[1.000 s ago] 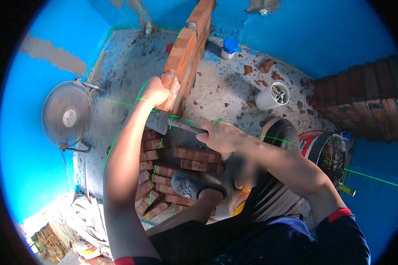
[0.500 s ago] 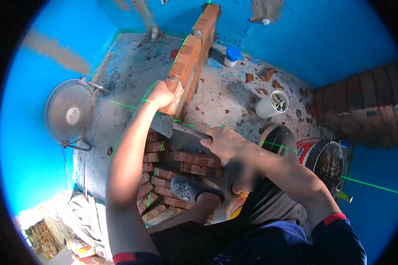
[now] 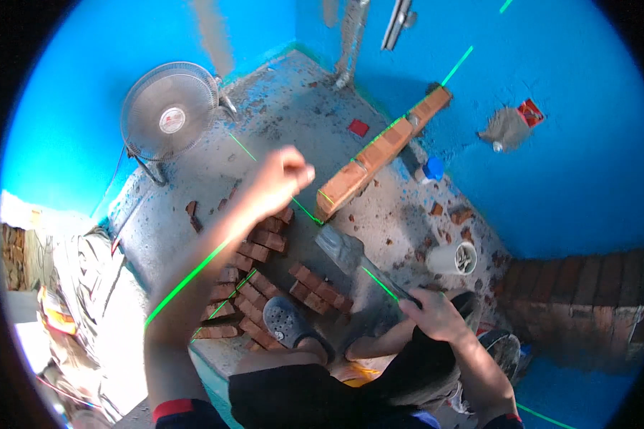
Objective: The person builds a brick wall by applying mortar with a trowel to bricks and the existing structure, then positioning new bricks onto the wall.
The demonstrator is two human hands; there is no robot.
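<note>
Fingers of my right hand (image 3: 435,316) clamp the handle of a trowel (image 3: 341,250), its grey blade angled toward the near end of a low brick wall (image 3: 379,157). Blurred and curled, the fingers of my left hand (image 3: 275,186) hang just left of that end; I cannot tell whether they meet my thumb. Below, loose bricks (image 3: 254,304) lie on the concrete floor (image 3: 286,107) beside my grey clog (image 3: 290,325), and a round fan (image 3: 170,118) faces upward near the blue wall (image 3: 71,121).
</note>
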